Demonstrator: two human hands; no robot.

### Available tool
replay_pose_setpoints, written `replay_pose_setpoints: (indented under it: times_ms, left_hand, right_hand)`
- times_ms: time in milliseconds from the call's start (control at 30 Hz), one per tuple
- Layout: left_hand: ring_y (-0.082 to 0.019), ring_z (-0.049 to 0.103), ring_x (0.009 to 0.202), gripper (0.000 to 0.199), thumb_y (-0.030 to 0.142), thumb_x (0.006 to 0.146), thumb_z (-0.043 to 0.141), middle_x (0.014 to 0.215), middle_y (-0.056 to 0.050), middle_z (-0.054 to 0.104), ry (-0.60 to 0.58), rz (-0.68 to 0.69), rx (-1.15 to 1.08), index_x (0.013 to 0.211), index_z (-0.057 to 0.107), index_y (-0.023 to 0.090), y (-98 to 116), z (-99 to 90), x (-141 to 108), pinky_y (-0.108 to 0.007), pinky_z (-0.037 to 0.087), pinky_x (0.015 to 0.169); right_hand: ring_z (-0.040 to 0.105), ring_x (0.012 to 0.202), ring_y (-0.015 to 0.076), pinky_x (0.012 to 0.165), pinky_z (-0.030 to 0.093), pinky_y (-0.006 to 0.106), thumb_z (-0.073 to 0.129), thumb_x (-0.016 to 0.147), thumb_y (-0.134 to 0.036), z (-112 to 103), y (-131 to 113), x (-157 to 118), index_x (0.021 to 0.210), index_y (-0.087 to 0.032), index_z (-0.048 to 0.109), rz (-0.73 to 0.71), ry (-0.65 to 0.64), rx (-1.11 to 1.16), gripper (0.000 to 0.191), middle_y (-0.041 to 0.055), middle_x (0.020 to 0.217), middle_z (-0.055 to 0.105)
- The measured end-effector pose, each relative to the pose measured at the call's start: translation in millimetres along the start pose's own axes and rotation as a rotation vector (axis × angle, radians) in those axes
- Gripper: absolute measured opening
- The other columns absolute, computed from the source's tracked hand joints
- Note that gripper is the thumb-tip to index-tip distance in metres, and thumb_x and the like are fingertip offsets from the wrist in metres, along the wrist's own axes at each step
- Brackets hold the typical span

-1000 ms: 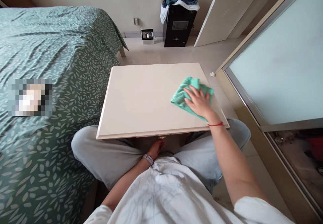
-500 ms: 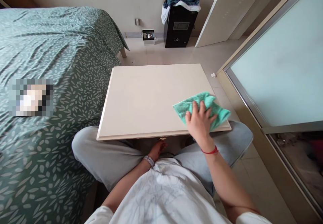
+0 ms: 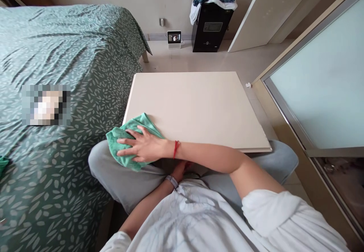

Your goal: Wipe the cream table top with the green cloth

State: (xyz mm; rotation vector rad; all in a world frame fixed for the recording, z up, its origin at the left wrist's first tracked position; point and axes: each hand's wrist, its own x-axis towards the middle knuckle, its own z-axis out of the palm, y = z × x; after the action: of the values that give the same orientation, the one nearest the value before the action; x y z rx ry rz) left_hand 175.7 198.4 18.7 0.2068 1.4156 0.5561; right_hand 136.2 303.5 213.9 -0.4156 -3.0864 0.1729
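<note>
A green cloth [image 3: 121, 140] lies bunched over the near left corner of the cream tabletop [image 3: 187, 100], part of it hanging past the edge. My right hand [image 3: 145, 146] is on top with its fingers spread, pressing and gripping the cloth; a red string circles that wrist. My right forearm crosses the near edge of the tabletop. Below that edge, between my legs, sits my left hand [image 3: 179, 169] with a watch on its wrist. Its fingers are mostly hidden by shadow and by my right arm, so what they touch does not show.
To the left is a bed with a green leaf-patterned cover [image 3: 93, 74], a blurred-out item on it. A small screen [image 3: 174, 39] and a black cabinet [image 3: 212, 30] topped with jeans stand by the wall. A sliding frosted door [image 3: 321, 81] is on the right.
My right hand has swept the cloth from the near right corner of the tabletop to the near left corner. My left hand stays below the edge. The view has shifted slightly left.
</note>
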Motion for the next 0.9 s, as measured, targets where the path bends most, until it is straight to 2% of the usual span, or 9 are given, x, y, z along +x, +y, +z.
replay_pose_setpoints:
  times_ms: [33, 100, 233, 333, 433, 533, 600, 767, 900]
  left_hand:
    - [-0.022, 0.079, 0.107, 0.017, 0.034, 0.116, 0.077, 0.118, -0.008, 0.084, 0.002, -0.008, -0.008, 0.115, 0.081, 0.018, -1.2, -1.3, 1.5, -0.041, 0.068, 0.101]
    - [-0.017, 0.074, 0.094, 0.022, 0.019, 0.115, 0.068, 0.097, -0.005, 0.081, 0.005, -0.019, -0.028, 0.094, 0.076, 0.018, -2.8, -3.1, 4.3, -0.032, 0.06, 0.096]
    - [-0.015, 0.068, 0.083, 0.021, 0.015, 0.105, 0.07, 0.083, -0.003, 0.079, 0.012, -0.022, -0.066, 0.084, 0.074, 0.021, -5.0, -4.4, 9.0, -0.027, 0.052, 0.088]
    - [-0.016, 0.068, 0.082, 0.018, 0.014, 0.097, 0.072, 0.08, -0.002, 0.078, 0.021, -0.019, -0.085, 0.081, 0.074, 0.021, -7.1, -4.5, 12.7, -0.027, 0.052, 0.087]
    - [-0.015, 0.069, 0.081, 0.022, 0.013, 0.098, 0.067, 0.08, -0.002, 0.079, 0.032, -0.019, -0.1, 0.079, 0.073, 0.022, -7.8, -4.7, 14.7, -0.025, 0.051, 0.086]
    - [-0.014, 0.066, 0.076, 0.025, 0.015, 0.1, 0.064, 0.076, -0.002, 0.077, 0.049, -0.033, -0.1, 0.077, 0.072, 0.022, -5.6, -5.0, 12.8, -0.024, 0.049, 0.081]
    - [-0.014, 0.065, 0.075, 0.022, 0.016, 0.098, 0.069, 0.075, -0.001, 0.076, 0.053, -0.044, -0.09, 0.077, 0.072, 0.022, -2.8, -4.7, 10.0, -0.024, 0.048, 0.08]
    - [-0.013, 0.065, 0.075, 0.017, 0.018, 0.093, 0.079, 0.077, 0.0, 0.076, 0.052, -0.054, -0.057, 0.079, 0.071, 0.023, 4.2, -2.2, 3.4, -0.023, 0.048, 0.079]
    - [-0.013, 0.065, 0.076, 0.019, 0.018, 0.097, 0.075, 0.079, -0.001, 0.077, 0.042, -0.054, -0.036, 0.079, 0.069, 0.022, 6.7, -0.4, 0.6, -0.023, 0.048, 0.081]
  right_hand:
    - [0.039, 0.186, 0.0423, 0.148, 0.04, 0.073, 0.061, 0.125, -0.042, -3.2, 9.7, 13.7, 0.184, -0.044, 0.063, 0.005, -0.021, 0.035, 0.059, -0.0024, 0.201, 0.044]
    - [0.036, 0.187, 0.0437, 0.151, 0.033, 0.077, 0.059, 0.125, -0.046, -8.2, 30.7, 40.3, 0.183, -0.039, 0.064, 0.073, -0.023, 0.102, 0.059, 0.0013, 0.201, 0.044]
    - [0.029, 0.19, 0.0465, 0.152, 0.019, 0.084, 0.056, 0.125, -0.042, -19.5, 82.3, 83.0, 0.184, -0.028, 0.065, 0.292, 0.006, 0.188, 0.061, 0.0101, 0.202, 0.042]
    - [0.022, 0.191, 0.0479, 0.152, 0.013, 0.084, 0.05, 0.126, -0.043, -30.8, 126.9, 96.1, 0.191, -0.025, 0.055, 0.458, 0.014, 0.226, 0.068, 0.0128, 0.206, 0.031]
    - [0.022, 0.191, 0.0476, 0.151, 0.011, 0.083, 0.041, 0.127, -0.044, -38.2, 169.6, 87.5, 0.196, -0.024, 0.044, 0.617, 0.071, 0.251, 0.072, 0.0119, 0.208, 0.023]
    - [0.023, 0.191, 0.0479, 0.149, 0.012, 0.087, 0.039, 0.125, -0.043, -39.9, 208.2, 55.8, 0.197, -0.023, 0.042, 0.779, 0.117, 0.251, 0.075, 0.012, 0.208, 0.024]
    - [0.025, 0.19, 0.0484, 0.149, 0.013, 0.089, 0.04, 0.122, -0.043, -38.8, 231.9, 21.5, 0.197, -0.025, 0.043, 0.887, 0.131, 0.231, 0.077, 0.0112, 0.208, 0.026]
    - [0.03, 0.188, 0.0505, 0.145, 0.016, 0.093, 0.035, 0.121, -0.044, -31.1, 276.6, -104.0, 0.196, -0.028, 0.046, 1.187, 0.173, 0.152, 0.077, 0.0135, 0.207, 0.03]
    - [0.031, 0.184, 0.055, 0.133, 0.024, 0.103, 0.03, 0.123, -0.045, -19.5, 279.0, -205.8, 0.191, -0.028, 0.05, 1.466, 0.258, 0.104, 0.073, 0.0211, 0.204, 0.033]
